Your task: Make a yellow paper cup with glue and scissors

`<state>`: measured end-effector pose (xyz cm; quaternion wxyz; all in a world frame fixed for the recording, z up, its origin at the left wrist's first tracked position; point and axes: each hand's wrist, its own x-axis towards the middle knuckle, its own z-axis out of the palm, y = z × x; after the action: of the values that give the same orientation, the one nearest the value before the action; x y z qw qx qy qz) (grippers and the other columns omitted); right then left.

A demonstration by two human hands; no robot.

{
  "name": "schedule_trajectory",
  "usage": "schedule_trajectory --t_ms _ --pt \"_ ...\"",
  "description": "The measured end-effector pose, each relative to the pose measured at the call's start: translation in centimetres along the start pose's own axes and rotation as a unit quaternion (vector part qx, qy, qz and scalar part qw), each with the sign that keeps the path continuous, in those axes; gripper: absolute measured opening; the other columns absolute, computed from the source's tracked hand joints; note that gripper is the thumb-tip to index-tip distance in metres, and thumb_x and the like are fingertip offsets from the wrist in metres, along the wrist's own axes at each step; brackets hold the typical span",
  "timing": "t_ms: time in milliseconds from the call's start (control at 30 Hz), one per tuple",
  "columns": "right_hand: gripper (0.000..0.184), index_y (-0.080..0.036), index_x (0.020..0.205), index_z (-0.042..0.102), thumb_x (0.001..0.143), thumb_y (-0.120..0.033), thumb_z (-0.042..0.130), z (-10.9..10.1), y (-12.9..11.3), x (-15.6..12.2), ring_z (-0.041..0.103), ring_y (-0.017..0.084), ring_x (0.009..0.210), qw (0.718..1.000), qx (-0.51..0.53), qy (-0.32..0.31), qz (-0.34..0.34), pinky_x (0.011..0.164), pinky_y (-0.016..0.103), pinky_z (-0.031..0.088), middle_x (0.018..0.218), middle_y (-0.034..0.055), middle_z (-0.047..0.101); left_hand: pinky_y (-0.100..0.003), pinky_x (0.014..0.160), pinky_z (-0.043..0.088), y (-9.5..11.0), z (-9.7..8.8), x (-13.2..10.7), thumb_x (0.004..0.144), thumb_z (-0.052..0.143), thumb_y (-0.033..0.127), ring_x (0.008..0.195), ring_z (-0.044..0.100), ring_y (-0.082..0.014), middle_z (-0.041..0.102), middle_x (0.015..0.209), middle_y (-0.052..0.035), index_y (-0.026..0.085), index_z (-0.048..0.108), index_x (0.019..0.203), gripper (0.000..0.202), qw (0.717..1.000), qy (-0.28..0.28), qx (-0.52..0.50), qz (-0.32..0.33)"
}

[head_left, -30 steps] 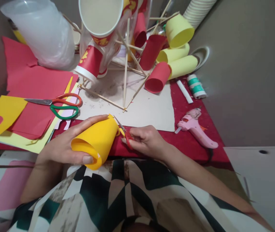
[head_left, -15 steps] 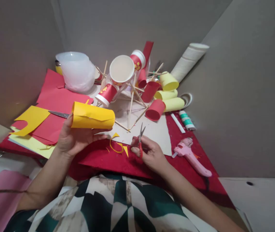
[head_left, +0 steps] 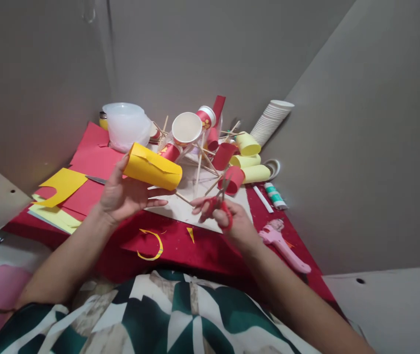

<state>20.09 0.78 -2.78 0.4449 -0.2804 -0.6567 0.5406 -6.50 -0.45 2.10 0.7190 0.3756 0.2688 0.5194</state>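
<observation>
A rolled yellow paper tube (head_left: 153, 168) with an overlapping seam rests in my left hand (head_left: 123, 196), the thumb at its left end and the fingers stretched beneath it. My right hand (head_left: 228, 216) has its fingers in the red handles of a pair of scissors (head_left: 224, 204), whose blades point up and away. A curled yellow paper strip (head_left: 161, 243) and a small yellow paper triangle (head_left: 190, 235) lie on the red cloth (head_left: 121, 255) below my hands. Left of the tube, a yellow sheet with a curved cut-out (head_left: 64, 184) lies beside a metal blade (head_left: 95, 180).
Behind my hands stands a structure of sticks and paper cups (head_left: 187, 128). Red paper tubes (head_left: 225, 156) and pale yellow tubes (head_left: 256, 173) lie right of it. A translucent tub (head_left: 125, 125), stacked cups (head_left: 272, 120) and a pink glue gun (head_left: 285, 250) surround the work area.
My left hand has raised the yellow tube, its right end now tipped lower. My right hand with the scissors has moved slightly up and right. The curled strip now lies nearer my body.
</observation>
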Motion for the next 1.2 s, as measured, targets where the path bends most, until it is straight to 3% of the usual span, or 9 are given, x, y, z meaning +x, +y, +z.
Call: schedule_trajectory --t_ms 100,167,267,433,600,733,867,1067,1200 --pt "0.044 -0.026 0.103 0.076 0.078 -0.062 0.077 -1.4 -1.6 1.1 0.066 0.027 0.116 0.994 -0.047 0.008 -0.096 0.098 0.042 0.055 0.133 0.0112 0.067 -0.041 0.070 0.061 0.0 0.2 0.8 0.075 0.059 0.079 0.100 0.075 -0.0385 0.073 0.123 -0.0183 0.021 0.061 0.132 0.082 0.999 -0.022 0.019 -0.032" --pt "0.041 -0.028 0.106 0.077 0.077 -0.056 0.081 -1.7 -2.8 1.8 0.051 0.031 0.139 0.983 -0.116 -0.033 -0.136 0.116 0.048 0.041 0.149 0.0100 0.056 -0.040 0.068 0.061 -0.1 0.7 1.6 0.074 0.060 0.080 0.098 0.075 -0.0381 0.073 0.123 -0.0183 0.020 0.063 0.131 0.083 0.997 -0.037 0.035 -0.056" --pt "0.039 -0.030 0.107 0.078 0.073 -0.047 0.087 -1.8 -4.1 2.9 0.037 0.032 0.151 0.966 -0.179 -0.082 -0.167 0.124 0.052 0.029 0.160 0.0070 0.045 -0.037 0.067 0.061 -0.3 1.7 2.8 0.073 0.059 0.082 0.094 0.076 -0.0356 0.075 0.118 -0.0178 0.019 0.068 0.126 0.083 0.992 -0.055 0.067 -0.086" --pt "0.035 -0.031 0.104 0.080 0.074 -0.048 0.086 -2.5 -3.1 4.3 0.040 0.030 0.149 0.975 -0.125 -0.075 -0.166 0.121 0.051 0.035 0.157 0.0043 0.049 -0.042 0.074 0.063 -0.1 2.8 4.2 0.072 0.055 0.088 0.095 0.075 -0.0360 0.077 0.111 -0.0179 0.018 0.069 0.125 0.089 0.989 -0.066 0.103 -0.087" --pt "0.056 -0.028 0.097 0.077 0.063 -0.073 0.080 -3.3 -1.4 4.7 0.058 0.032 0.132 0.997 0.031 -0.003 -0.072 0.103 0.050 0.053 0.140 0.0074 0.065 -0.038 0.074 0.063 0.5 3.9 3.8 0.075 0.064 0.079 0.094 0.077 -0.0334 0.076 0.112 -0.0174 0.019 0.068 0.127 0.079 0.978 -0.109 0.151 -0.091" --pt "0.058 -0.032 0.095 0.074 0.057 -0.076 0.081 -3.1 -0.9 4.6 0.061 0.029 0.125 0.990 0.137 0.005 -0.025 0.097 0.048 0.056 0.125 0.0039 0.072 -0.032 0.068 0.061 0.2 4.5 3.4 0.078 0.078 0.058 0.092 0.076 -0.0287 0.075 0.119 -0.0154 0.023 0.066 0.128 0.062 0.961 -0.044 0.263 -0.070" --pt "0.059 -0.030 0.094 0.071 0.057 -0.075 0.080 -2.7 -0.5 4.5 0.067 0.027 0.112 0.977 0.214 -0.010 0.021 0.092 0.047 0.058 0.122 0.0050 0.071 -0.032 0.074 0.059 -0.8 4.8 3.9 0.077 0.081 0.052 0.108 0.071 -0.0324 0.074 0.122 -0.0151 0.019 0.069 0.125 0.060 0.936 0.008 0.350 0.026" --pt "0.058 -0.028 0.098 0.068 0.066 -0.076 0.073 -2.9 -0.4 4.4 0.067 0.029 0.116 0.979 0.196 -0.045 0.035 0.093 0.051 0.059 0.126 0.0073 0.070 -0.039 0.089 0.057 -3.0 5.4 5.5 0.070 0.087 0.044 0.109 0.070 -0.0319 0.074 0.116 -0.0129 0.015 0.067 0.116 0.058 0.970 -0.023 0.224 0.089" --pt "0.052 -0.028 0.102 0.070 0.072 -0.071 0.073 -3.6 -0.5 4.5 0.065 0.029 0.122 0.988 0.155 0.015 -0.013 0.095 0.047 0.059 0.130 0.0068 0.070 -0.038 0.096 0.054 -4.0 5.2 6.3 0.069 0.087 0.038 0.109 0.069 -0.0276 0.074 0.114 -0.0098 0.017 0.066 0.118 0.057 0.980 0.002 0.156 0.123"
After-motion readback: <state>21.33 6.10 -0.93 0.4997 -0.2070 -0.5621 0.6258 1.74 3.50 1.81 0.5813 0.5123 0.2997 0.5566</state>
